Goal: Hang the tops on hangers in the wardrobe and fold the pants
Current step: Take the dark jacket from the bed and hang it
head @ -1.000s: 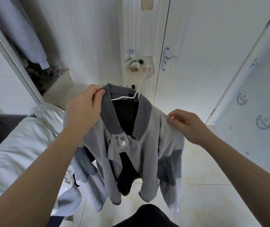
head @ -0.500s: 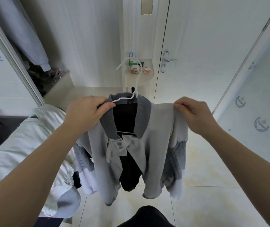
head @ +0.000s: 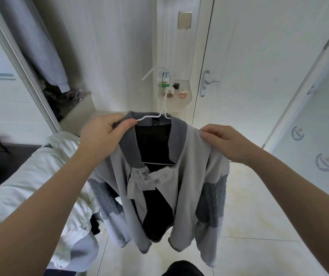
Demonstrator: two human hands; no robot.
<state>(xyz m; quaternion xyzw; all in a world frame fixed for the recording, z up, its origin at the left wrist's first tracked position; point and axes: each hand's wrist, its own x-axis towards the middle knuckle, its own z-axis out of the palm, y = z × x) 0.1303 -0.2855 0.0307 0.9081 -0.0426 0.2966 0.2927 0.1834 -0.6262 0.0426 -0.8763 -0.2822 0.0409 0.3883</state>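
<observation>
A light grey top with a dark grey knitted collar and dark grey knitted bands on the sleeves hangs in the middle of the frame. It is draped over a thin white plastic hanger, whose hook rises above the collar toward upper centre. The left hand sits just left of centre, its fingers and thumb curled tight around the left side of the collar where the hanger's arm runs under it. The right hand, right of centre, pinches the fabric at the top's right shoulder with bent fingers. The front of the top falls open, showing black cloth inside, and both sleeves dangle down toward the pale tiled floor. In the upper left stands the open wardrobe, with a pale grey garment hanging inside it, well apart from the held top. White crumpled bedding fills the lower left. Behind the hanger's hook, a small rounded shelf carries a few little items too small to make out. Right of the shelf is a white door with a silver lever handle.
</observation>
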